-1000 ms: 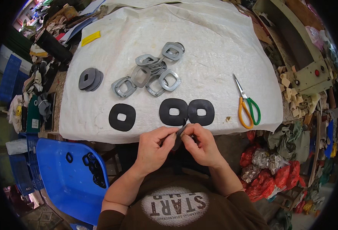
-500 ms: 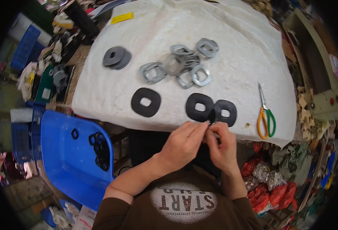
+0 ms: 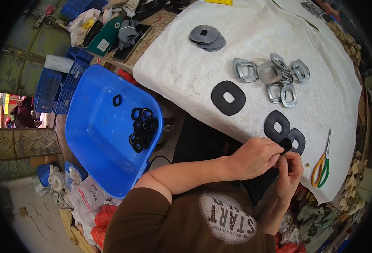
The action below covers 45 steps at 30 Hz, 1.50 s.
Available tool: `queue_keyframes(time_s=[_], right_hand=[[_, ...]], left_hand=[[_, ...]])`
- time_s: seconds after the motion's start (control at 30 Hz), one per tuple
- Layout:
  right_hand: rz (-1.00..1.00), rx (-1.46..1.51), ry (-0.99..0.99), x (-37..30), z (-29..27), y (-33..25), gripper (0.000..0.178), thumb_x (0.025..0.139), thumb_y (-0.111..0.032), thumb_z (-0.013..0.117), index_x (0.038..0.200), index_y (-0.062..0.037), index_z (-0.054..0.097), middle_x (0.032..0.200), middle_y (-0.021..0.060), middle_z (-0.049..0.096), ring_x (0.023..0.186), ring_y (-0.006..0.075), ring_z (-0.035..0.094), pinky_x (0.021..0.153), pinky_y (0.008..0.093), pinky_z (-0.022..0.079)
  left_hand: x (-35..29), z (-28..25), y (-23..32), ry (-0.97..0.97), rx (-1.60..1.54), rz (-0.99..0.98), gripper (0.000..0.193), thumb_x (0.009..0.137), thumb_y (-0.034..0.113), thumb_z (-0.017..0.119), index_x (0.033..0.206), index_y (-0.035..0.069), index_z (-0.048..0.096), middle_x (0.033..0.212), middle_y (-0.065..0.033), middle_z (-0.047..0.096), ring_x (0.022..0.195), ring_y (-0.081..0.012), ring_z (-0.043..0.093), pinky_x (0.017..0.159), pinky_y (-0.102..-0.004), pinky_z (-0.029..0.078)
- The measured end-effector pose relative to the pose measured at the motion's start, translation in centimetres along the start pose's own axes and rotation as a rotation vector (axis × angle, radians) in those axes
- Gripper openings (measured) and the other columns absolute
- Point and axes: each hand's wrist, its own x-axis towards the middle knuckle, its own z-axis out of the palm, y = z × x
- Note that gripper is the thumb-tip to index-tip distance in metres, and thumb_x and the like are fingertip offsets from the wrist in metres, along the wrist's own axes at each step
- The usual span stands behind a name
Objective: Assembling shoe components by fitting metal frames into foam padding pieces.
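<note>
Close together at the table's near edge, my left hand (image 3: 253, 158) and my right hand (image 3: 289, 173) pinch a small black piece (image 3: 286, 144) between their fingertips. Its full shape is hidden by the fingers. Just beyond it lie two flat black rounded pads with square holes, a larger pad (image 3: 276, 126) and a partly covered pad (image 3: 297, 141). Another black pad (image 3: 228, 98) lies flat to their left. Farther back is a loose heap of grey metal square frames (image 3: 288, 96), some tilted over others. A small stack of grey discs (image 3: 205, 34) with a slot sits at the far left.
A white cloth (image 3: 177, 67) covers the table. Scissors (image 3: 321, 168) with orange and green handles lie right of my hands. On the left, a blue tub (image 3: 97, 156) holds several black rings (image 3: 141, 130). Blue crates (image 3: 47, 95) and bags (image 3: 87, 198) stand beyond the tub.
My view has swung left, so the table sits farther right in the picture and more of the tub shows. My hands stay together at the edge; the black piece now shows above my fingers.
</note>
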Motion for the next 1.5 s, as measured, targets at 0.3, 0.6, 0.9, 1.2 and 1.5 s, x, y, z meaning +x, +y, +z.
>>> queue_keyframes(time_s=[0.3, 0.6, 0.9, 1.2, 1.5], right_hand=[[-0.022, -0.164, -0.047, 0.1, 0.1, -0.1, 0.007, 0.081, 0.004, 0.049, 0.077, -0.0001, 0.045, 0.070, 0.0010, 0.044, 0.061, 0.0063, 0.040, 0.054, 0.0200, 0.032], [0.067, 0.090, 0.032, -0.2, 0.5, 0.4, 0.006, 0.082, -0.001, 0.052, 0.077, -0.0025, 0.047, 0.071, -0.0012, 0.047, 0.060, 0.0048, 0.040, 0.053, 0.0186, 0.031], [0.026, 0.845, -0.141, -1.1, -1.2, 0.0, 0.015, 0.079, -0.008, 0.059, 0.074, -0.0048, 0.045, 0.062, 0.0028, 0.046, 0.050, 0.0108, 0.038, 0.057, 0.0253, 0.038], [0.051, 0.710, 0.129, -6.2, -9.1, 2.3, 0.021, 0.078, -0.015, 0.062, 0.074, -0.0071, 0.042, 0.053, -0.0013, 0.039, 0.052, 0.0117, 0.040, 0.089, 0.0385, 0.039], [-0.054, 0.853, 0.032, -2.9, -5.7, 2.0, 0.018, 0.080, -0.019, 0.060, 0.077, -0.0053, 0.049, 0.060, 0.0044, 0.050, 0.066, 0.0190, 0.048, 0.089, 0.0461, 0.034]], left_hand=[[0.1, -0.6, -0.3, -0.084, -0.022, -0.059, 0.014, 0.075, 0.002, 0.059, 0.088, -0.001, 0.061, 0.072, -0.0154, 0.060, 0.067, -0.0319, 0.060, 0.059, -0.0367, 0.048], [0.9, -1.5, 1.1, -0.069, -0.200, -0.216, 0.015, 0.076, 0.005, 0.056, 0.089, -0.002, 0.061, 0.076, -0.0171, 0.062, 0.067, -0.0260, 0.063, 0.060, -0.0319, 0.048], [1.2, -4.8, -0.2, 0.142, -0.165, -0.448, 0.014, 0.084, 0.001, 0.051, 0.093, 0.001, 0.062, 0.068, -0.0003, 0.057, 0.061, -0.0025, 0.048, 0.054, -0.0195, 0.040], [2.1, -11.1, -3.3, 0.374, -0.225, -0.492, 0.014, 0.089, 0.004, 0.049, 0.097, -0.001, 0.059, 0.077, -0.0060, 0.061, 0.068, -0.0093, 0.058, 0.063, -0.0220, 0.048], [-1.5, -1.3, -0.7, -0.452, -0.123, -0.337, 0.026, 0.076, 0.003, 0.061, 0.102, 0.002, 0.060, 0.089, -0.0107, 0.061, 0.080, -0.0229, 0.062, 0.073, -0.0304, 0.049]])
